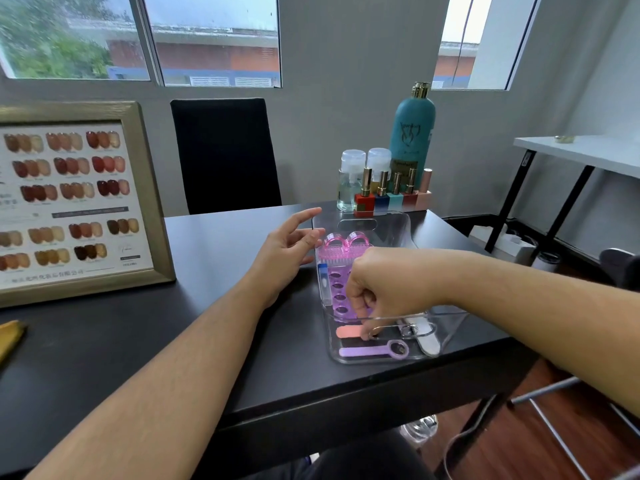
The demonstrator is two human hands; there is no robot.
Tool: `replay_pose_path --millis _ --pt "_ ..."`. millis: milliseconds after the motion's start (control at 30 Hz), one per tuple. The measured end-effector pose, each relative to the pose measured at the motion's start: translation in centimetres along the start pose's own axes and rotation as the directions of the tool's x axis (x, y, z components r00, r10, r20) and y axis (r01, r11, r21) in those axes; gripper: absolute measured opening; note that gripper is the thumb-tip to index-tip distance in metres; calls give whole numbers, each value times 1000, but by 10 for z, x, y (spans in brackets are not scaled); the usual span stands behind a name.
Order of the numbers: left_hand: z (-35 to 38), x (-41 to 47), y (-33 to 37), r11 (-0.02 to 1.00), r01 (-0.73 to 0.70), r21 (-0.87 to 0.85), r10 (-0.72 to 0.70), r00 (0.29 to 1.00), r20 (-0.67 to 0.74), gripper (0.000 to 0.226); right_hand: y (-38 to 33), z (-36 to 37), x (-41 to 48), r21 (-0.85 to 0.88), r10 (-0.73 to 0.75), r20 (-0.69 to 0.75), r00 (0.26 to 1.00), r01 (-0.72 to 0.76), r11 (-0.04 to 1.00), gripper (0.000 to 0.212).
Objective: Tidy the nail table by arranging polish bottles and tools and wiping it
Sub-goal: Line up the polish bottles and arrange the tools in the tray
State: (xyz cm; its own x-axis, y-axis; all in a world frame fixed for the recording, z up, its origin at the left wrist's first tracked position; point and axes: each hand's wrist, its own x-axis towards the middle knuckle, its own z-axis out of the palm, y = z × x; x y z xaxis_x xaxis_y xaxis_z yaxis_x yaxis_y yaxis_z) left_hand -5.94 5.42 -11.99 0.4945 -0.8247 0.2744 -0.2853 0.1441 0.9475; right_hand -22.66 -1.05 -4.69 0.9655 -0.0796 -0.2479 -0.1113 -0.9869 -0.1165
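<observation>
A clear plastic tray (360,221) sits on the black table (221,306) at its right side. Inside lie a pink nail brush (341,249), purple toe separators (337,292), a salmon nail file (348,331), a purple tool with a ring end (374,350), a grey file (427,341) and metal clippers (408,329). My right hand (388,285) reaches down into the tray, fingers curled, pinching the salmon file's end. My left hand (291,251) hovers open beside the tray's left wall. Several polish bottles (388,194) stand in a row behind the tray.
A tall teal bottle (414,133) and two clear pump bottles (351,178) stand at the back. A framed nail colour chart (72,202) leans at the left. A yellow cloth (10,337) lies at the left edge. A black chair (225,154) faces me.
</observation>
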Motion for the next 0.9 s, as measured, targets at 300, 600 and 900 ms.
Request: replay_pose_path --millis 300,600,900 --pt "1 -1 0 1000 -3 -5 3 1000 -2 35 7 -5 -6 117 14 151 988 -32 993 26" --pt "1 -1 2 1000 -7 4 7 1000 -2 37 7 1 2 117 -8 34 999 4 993 22" --pt "2 -1 2 1000 -5 -7 5 1000 -13 36 6 4 3 60 -17 -37 999 20 998 22"
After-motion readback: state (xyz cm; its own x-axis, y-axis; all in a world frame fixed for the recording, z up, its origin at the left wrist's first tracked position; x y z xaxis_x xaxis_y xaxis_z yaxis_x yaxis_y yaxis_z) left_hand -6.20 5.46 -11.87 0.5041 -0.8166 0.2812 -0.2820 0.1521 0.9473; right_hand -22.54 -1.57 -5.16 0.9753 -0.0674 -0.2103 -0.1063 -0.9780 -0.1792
